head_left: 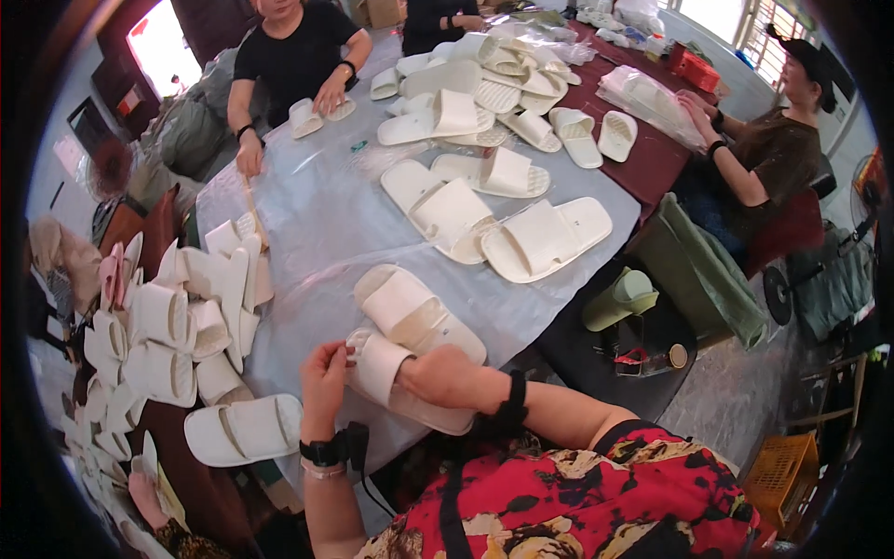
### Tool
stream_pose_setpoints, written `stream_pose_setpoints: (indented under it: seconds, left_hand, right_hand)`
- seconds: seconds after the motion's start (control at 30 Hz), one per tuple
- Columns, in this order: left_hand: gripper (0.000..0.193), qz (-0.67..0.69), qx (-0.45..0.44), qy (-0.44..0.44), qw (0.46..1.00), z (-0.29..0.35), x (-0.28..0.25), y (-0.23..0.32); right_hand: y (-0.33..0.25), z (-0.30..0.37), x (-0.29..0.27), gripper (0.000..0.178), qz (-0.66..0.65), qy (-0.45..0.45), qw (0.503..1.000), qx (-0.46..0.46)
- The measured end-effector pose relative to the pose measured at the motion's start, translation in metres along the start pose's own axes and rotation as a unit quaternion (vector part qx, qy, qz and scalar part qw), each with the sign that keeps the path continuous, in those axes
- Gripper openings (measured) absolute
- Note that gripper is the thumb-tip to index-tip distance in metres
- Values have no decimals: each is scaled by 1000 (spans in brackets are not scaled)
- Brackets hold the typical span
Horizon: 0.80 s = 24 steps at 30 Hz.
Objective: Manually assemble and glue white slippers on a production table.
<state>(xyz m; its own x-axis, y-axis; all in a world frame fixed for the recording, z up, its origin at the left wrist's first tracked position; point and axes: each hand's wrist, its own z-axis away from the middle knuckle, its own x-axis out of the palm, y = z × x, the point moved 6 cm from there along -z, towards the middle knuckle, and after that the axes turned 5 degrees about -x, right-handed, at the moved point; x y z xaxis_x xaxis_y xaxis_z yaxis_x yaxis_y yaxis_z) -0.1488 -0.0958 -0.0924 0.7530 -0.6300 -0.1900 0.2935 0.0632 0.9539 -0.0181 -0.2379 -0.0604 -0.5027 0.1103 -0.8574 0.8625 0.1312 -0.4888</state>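
A cream-white slide slipper [382,371] lies at the near edge of the table, its toe toward the left. My right hand [438,374] reaches into it from the heel side, with its fingers hidden under the strap. At the toe opening, my left hand [324,380] is closed in a pinch, fingertips against the slipper; whatever is between them is too small to make out. Just beyond lies a second white slipper [402,303], close alongside the first. To the left of my left hand, another white slipper [244,430] rests near the table edge.
White slippers [163,317] are heaped at the left. A pair [549,240] and a larger pile [480,84] lie farther off. Co-workers handle slippers at the far side [298,56] and a plastic bag [652,98] at the right. A green cup [622,300] stands on a black seat.
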Motion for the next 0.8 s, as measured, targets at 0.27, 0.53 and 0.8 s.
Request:
stream_pose_setpoints:
  seconds: [0.27, 0.53, 0.8]
  left_hand:
    - [40, -70, 126, 82, 986, -11, 21, 68]
    - [12, -47, 124, -75, 988, -23, 61, 74]
    - [9, 85, 79, -172, 978, 1, 91, 78]
  right_hand:
    - [39, 30, -27, 15, -73, 152, 982, 85]
    - [46, 39, -55, 10, -75, 259, 962, 43]
    - [22, 18, -67, 8, -96, 303, 948, -6]
